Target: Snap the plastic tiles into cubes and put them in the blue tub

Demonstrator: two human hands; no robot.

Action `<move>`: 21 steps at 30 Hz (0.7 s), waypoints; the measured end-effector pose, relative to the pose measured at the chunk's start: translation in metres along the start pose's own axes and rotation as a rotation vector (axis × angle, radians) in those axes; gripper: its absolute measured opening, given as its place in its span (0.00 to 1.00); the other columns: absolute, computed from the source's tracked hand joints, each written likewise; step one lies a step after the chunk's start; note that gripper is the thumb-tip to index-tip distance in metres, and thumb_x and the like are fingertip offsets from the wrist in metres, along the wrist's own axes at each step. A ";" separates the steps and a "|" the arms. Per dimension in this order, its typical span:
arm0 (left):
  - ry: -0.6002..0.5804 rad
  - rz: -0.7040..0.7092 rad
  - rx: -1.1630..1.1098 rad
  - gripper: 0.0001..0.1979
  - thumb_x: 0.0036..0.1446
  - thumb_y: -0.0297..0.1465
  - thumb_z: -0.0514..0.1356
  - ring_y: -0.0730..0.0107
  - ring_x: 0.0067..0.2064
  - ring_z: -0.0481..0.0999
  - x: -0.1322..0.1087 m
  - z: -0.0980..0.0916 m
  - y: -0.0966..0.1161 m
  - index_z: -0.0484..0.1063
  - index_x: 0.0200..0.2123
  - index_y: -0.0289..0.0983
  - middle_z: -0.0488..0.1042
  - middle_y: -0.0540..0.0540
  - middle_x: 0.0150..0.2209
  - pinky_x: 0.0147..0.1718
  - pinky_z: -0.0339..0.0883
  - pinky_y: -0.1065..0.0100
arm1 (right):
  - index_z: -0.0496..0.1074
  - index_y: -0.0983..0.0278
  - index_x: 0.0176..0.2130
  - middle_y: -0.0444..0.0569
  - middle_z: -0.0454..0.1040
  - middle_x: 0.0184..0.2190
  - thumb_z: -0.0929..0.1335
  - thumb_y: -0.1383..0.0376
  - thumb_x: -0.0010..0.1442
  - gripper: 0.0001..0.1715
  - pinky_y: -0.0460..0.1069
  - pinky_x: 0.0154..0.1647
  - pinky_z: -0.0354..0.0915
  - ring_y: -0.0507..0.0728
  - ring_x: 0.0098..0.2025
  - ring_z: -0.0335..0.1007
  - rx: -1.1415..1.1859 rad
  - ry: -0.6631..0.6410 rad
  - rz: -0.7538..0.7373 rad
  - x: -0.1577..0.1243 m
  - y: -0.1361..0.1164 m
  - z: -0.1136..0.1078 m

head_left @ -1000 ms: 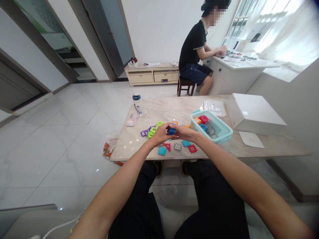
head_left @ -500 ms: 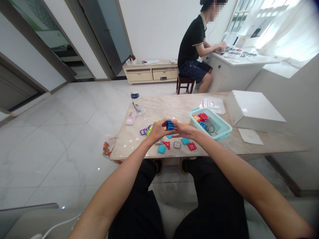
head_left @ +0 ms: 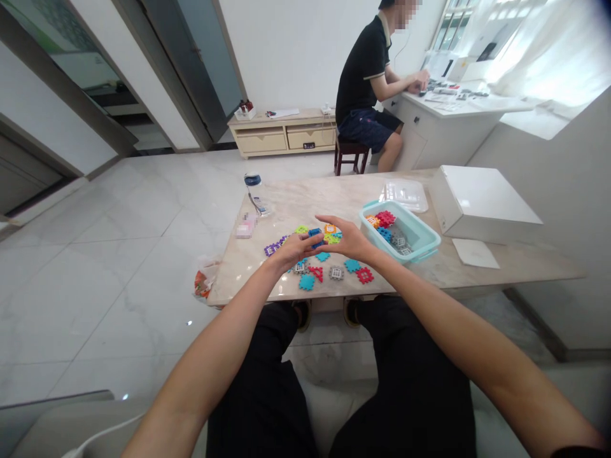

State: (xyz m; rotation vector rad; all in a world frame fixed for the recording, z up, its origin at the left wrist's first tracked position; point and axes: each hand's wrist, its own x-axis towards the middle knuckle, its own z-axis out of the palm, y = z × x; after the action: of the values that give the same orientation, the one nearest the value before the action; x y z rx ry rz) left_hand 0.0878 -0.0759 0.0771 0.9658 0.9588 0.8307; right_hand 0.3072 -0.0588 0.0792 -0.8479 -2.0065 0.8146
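Between the fingers and thumb of my left hand [head_left: 294, 249] sits a dark blue building piece [head_left: 316, 238] with notched edges. My right hand [head_left: 352, 239] is open beside it, index finger stretched away and thumb low near the piece; whether the thumb touches it I cannot tell. Below the hands lie a red triangular piece [head_left: 316, 273], a grey window piece [head_left: 337, 273], a turquoise square [head_left: 306, 282] and a red square with an open frame [head_left: 365, 275]. Purple pieces [head_left: 273, 247] are left of my left hand. Behind the hands are an orange piece [head_left: 330, 228] and lime-green ones.
A light teal bin [head_left: 420, 236] with several colored pieces stands right of my hands, a clear lid [head_left: 405, 194] behind it. Further right is a white box [head_left: 487, 200]. A bottle [head_left: 256, 194] stands at the table's left. Another person [head_left: 365, 83] sits at a desk beyond.
My right hand has opened and its fingers have come away from the blue piece, which stays in my left hand. The view has shifted slightly.
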 end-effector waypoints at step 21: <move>0.067 -0.088 0.182 0.29 0.63 0.57 0.65 0.56 0.48 0.86 0.019 0.032 0.009 0.80 0.49 0.36 0.84 0.32 0.53 0.41 0.80 0.65 | 0.80 0.63 0.42 0.57 0.80 0.43 0.85 0.53 0.47 0.29 0.60 0.58 0.68 0.68 0.53 0.71 -0.450 0.176 0.495 -0.049 0.075 -0.176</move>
State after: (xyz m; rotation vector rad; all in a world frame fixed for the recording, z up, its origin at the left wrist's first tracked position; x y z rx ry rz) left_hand 0.1230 -0.0648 0.0882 1.0483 1.1419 0.7141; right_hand 0.4988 -0.0121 0.0852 -1.6595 -1.8697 0.5211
